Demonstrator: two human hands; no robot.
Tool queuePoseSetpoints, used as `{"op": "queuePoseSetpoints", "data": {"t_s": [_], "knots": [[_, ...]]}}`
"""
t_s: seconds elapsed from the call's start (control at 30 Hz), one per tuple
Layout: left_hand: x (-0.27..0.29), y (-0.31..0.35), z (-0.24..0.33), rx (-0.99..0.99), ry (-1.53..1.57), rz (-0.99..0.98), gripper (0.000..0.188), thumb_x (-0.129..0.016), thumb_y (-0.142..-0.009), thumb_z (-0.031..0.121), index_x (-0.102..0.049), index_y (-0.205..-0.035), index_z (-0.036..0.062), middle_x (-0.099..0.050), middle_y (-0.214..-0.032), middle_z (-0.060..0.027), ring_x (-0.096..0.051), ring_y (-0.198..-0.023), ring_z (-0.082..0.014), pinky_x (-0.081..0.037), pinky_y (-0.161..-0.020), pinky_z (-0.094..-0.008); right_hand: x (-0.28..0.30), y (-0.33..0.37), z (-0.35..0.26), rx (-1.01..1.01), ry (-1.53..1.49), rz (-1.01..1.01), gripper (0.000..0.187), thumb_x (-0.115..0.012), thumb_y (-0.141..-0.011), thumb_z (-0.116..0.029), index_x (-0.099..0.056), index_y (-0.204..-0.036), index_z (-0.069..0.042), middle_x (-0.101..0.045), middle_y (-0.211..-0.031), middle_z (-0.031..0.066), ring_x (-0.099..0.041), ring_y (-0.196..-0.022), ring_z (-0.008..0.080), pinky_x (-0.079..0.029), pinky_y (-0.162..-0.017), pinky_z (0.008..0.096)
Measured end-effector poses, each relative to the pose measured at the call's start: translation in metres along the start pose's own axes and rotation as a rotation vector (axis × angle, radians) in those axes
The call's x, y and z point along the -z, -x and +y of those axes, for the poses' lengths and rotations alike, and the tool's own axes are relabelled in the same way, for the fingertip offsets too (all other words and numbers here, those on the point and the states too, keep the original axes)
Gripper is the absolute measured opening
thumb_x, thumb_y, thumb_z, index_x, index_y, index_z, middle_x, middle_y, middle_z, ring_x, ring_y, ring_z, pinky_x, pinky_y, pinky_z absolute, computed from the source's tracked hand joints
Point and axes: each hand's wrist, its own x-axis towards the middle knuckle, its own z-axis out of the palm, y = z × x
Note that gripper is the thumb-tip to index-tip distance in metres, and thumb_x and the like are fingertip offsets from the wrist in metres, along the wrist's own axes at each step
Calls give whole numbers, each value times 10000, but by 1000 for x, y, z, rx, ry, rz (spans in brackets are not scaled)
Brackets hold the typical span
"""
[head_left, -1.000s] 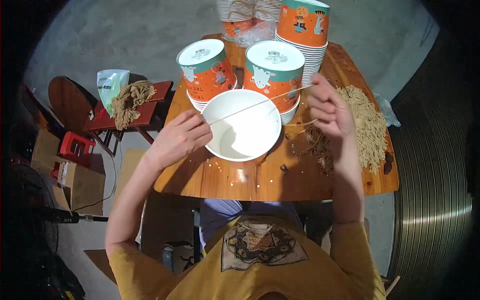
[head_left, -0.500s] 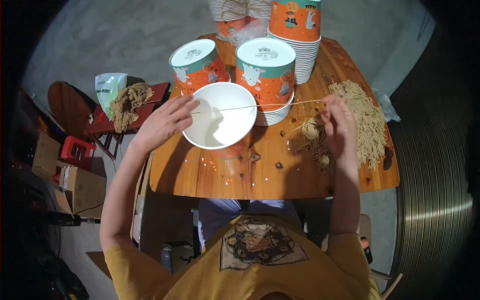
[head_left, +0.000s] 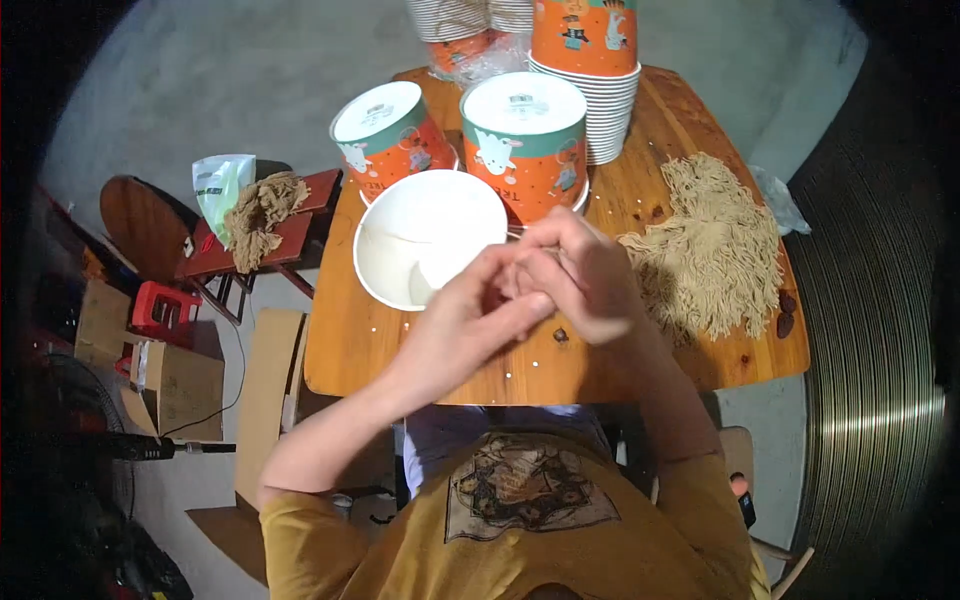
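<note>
Just beyond and to the left of the left hand (head_left: 462, 320), I see the bucket (head_left: 378, 278), white inside and mouth up, with a thin string (head_left: 405, 239) across its opening. The left hand meets the right hand (head_left: 588, 280), fingers of both curled and bunched together; I cannot tell whether either is closed on the string, since the knuckles hide that spot from me. Farther out from the hands, past the bucket, I have two upside-down orange stacks (head_left: 525, 155), and a taller stack (head_left: 600, 110) behind the right one. Just to the right of the right hand lies the yarn pile (head_left: 710, 250). Beneath both hands is the table (head_left: 345, 350). Well to the left of the left hand, a red bench (head_left: 293, 238) bears a yarn bunch (head_left: 265, 208) and a bag (head_left: 220, 188).
</note>
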Motion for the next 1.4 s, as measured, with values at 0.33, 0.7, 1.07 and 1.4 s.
{"op": "queuePoseSetpoints", "data": {"t_s": [0.33, 0.7, 1.07, 1.4], "knots": [[3, -1, 10, -33, -561, 57, 235, -451, -991, 227, -583, -1004, 33, -562, -660, -50, -557, -590, -160, -445, -521, -300, 22, 18, 16, 59, 11, -13, 57, -595, -879, -63, -544, -897, -43, -532, -676, 11, -491, -601, 66, -415, -550, 236], [5, -6, 9, -341, -1214, 161, 259, -649, -834, 167, -486, -928, -12, -542, -827, -189, -551, -785, -358, -456, -655, -438, 14, 13, 22, 80, -62, 133, 74, -662, -839, -57, -625, -892, -20, -652, -745, 54, -591, -641, 83, -468, -585, 240], [30, -5, 7, 18, -945, 182, 354, -567, -814, 66, -556, -1164, 13, -583, -830, -171, -596, -743, -294, -484, -721, -366, -3, 27, 33, -44, -200, 81, 94, -638, -850, -61, -649, -939, -32, -629, -740, 34, -565, -637, 69, -455, -578, 227], [58, 8, 26, 146, -690, 237, 461, -504, -815, 53, -547, -1274, 53, -483, -838, 10, -474, -740, -76, -433, -685, -222, -36, 15, 26, 130, 63, 285, 126, -698, -786, -41, -616, -881, -33, -644, -754, 53, -605, -615, 122, -471, -565, 255]]}}
